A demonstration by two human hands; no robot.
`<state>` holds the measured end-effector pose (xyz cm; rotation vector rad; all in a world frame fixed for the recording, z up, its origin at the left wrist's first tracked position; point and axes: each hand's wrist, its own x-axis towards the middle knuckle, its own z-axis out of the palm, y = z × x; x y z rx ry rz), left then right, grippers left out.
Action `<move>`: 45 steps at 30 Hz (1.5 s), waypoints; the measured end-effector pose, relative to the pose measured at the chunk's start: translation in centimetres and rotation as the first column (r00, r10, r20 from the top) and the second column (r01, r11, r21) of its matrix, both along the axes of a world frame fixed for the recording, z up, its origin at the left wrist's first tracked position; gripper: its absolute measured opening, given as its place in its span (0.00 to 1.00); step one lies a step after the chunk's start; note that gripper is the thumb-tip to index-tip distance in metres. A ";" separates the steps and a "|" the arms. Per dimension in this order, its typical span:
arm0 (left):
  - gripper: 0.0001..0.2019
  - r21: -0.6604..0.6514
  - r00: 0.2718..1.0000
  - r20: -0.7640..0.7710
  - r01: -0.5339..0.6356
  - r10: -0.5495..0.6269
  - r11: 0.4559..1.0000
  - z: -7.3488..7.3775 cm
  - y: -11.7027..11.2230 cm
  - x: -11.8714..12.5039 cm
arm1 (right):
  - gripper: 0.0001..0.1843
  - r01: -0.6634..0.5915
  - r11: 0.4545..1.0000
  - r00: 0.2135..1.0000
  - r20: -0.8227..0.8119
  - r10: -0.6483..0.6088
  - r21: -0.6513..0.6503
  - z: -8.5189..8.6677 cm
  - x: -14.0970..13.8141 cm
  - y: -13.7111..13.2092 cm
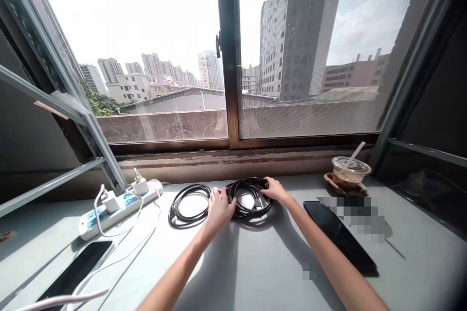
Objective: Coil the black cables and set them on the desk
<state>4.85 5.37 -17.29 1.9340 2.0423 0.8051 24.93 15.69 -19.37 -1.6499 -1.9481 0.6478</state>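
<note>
We hold the thick black cable coil [251, 199] with both hands. Our left hand [220, 207] is curled over the coil's left edge, with the fingers on top and the thumb tucked near the loops. Our right hand [274, 189] is closed over the far right edge of the same coil. We cannot see the fingertips under the loops, so we cannot tell how tight the hold is.

The coil lies flat on the grey table [255, 272], close to the window sill. A hand on each side looks like a good way to keep the round loops together, so they do not spring apart. A cable plug [257, 201] pokes into the middle of the ring.

A second, thinner black coil [188, 206] lies flat just to the left, touching or almost touching the first one. No hand is on it.

Both arms reach straight forward from the bottom of the view, with the wrists low over the table. The left arm slants in from the lower left and the right arm from the lower right, so the hands meet at the coil.

Further left sits a white power strip [120, 206] with white chargers plugged in. A dark phone [339, 233] lies to the right, and an iced drink cup [350, 172] stands behind it.
</note>
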 end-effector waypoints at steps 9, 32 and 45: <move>0.14 0.229 0.990 0.084 0.089 -0.111 0.969 -0.5 -4.5 -0.9 | 0.20 -0.082 0.996 0.992 -0.102 0.079 -0.020 2.1 -0.4 -0.6; 0.39 -0.019 0.223 0.972 0.375 -0.070 0.927 3.0 -4.3 -2.6 | 0.24 -0.342 0.936 0.742 -0.636 0.212 -0.086 7.2 -4.2 -3.3; 0.36 0.014 0.220 0.974 0.214 -0.062 0.977 -1.5 -2.4 -1.8 | 0.20 -0.138 0.989 0.738 -0.672 0.064 -0.058 -0.6 -4.3 1.3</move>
